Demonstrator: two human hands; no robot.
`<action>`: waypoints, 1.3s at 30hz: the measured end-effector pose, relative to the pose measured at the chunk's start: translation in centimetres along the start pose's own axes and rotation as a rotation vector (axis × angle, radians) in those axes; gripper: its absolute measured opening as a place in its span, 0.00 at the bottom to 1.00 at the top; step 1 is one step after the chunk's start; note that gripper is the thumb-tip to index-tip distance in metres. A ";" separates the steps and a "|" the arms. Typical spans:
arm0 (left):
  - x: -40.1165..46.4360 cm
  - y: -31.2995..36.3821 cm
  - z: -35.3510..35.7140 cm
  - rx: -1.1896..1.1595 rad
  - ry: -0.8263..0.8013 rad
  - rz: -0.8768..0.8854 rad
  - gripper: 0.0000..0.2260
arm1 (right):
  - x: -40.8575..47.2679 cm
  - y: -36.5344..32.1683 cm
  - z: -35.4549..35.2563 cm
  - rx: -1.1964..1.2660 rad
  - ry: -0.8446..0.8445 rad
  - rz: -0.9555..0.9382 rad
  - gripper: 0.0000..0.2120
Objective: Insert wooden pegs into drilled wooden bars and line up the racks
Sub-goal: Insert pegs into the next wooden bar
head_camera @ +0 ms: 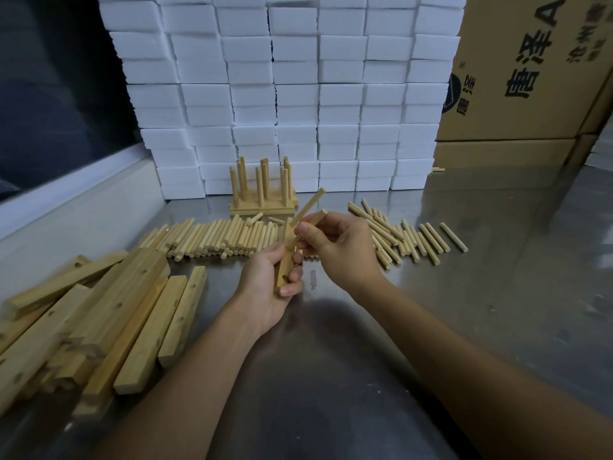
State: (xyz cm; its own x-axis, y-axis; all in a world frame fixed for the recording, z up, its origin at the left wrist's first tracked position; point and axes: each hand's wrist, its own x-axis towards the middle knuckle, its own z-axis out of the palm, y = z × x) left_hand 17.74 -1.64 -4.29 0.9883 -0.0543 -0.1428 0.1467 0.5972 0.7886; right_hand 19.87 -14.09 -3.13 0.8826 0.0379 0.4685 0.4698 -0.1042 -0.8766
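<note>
My left hand (268, 287) grips a short drilled wooden bar (286, 263), held on end above the metal table. My right hand (335, 247) holds two wooden pegs: one peg (310, 204) slants up to the right with its lower end at the bar's top, and a second peg (318, 218) sticks out between the fingers. A long row of loose pegs (212, 239) lies across the table behind my hands, with more pegs (411, 239) on the right. Finished racks (262, 202) with upright pegs stand at the back.
A heap of drilled bars (99, 310) lies at the left on the steel table (497, 260). Stacked white foam blocks (298, 94) form a wall behind the racks. Cardboard boxes (517, 78) stand at the back right. A raised table rim (76, 207) runs along the left.
</note>
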 end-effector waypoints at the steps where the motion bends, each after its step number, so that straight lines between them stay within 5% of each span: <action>1: 0.0 0.0 0.0 -0.010 -0.002 0.001 0.12 | 0.0 0.1 0.0 -0.007 -0.006 -0.014 0.05; 7: 0.0 0.2 -0.2 -0.091 0.022 0.000 0.11 | -0.1 1.0 -1.3 -0.542 -0.046 -0.131 0.07; 14: -0.1 0.1 -0.2 -0.113 0.029 -0.023 0.10 | 0.6 2.0 -4.6 -1.057 0.034 0.087 0.08; 39: -0.2 0.2 0.0 -0.054 0.075 -0.015 0.11 | -0.4 2.4 -4.1 -1.144 0.001 0.198 0.09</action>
State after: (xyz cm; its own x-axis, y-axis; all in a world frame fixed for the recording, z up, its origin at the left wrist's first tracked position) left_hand 17.62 -1.48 -4.11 0.9797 -0.0048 -0.2003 0.1571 0.6388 0.7532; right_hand 20.59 -18.42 -4.95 0.9389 -0.0802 0.3347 0.0347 -0.9455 -0.3238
